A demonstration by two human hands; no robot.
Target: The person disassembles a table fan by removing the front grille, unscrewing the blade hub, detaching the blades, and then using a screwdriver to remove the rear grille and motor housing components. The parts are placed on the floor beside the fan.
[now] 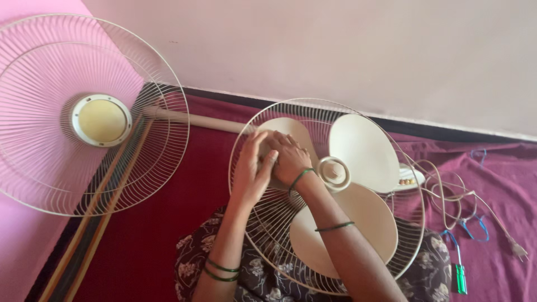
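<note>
The fan (335, 184) lay face up in the person's lap, right of centre, its three cream blades (363, 151) sitting in the rear wire guard (263, 223). Both hands met on the blade at ten o'clock from the hub (334, 173). The left hand (250, 170) pressed flat, fingers together and pointing up toward twelve; the right hand (288, 158) crossed over from five o'clock, its forearm lying across the lower blade, fingers curled over the blade's edge. Whether either hand truly clamped the blade or only rested on it could not be told, since the fingertips overlapped and hid the contact.

The arms hid much of that blade and part of the lower one. Four green bangles (221, 269) showed: two on each arm. The guard's bottom rim was cut off by the frame edge.

At nine o'clock lay one loose front guard (84, 117) with a round centre cap (102, 119), its left rim cut off. A pole (196, 120) ran from it behind the fan. At three o'clock a tangled cord (447, 193) ended in one plug (519, 251), and at four o'clock lay one green-handled screwdriver (460, 278). A small control panel (411, 179) peeked out, mostly hidden.
</note>
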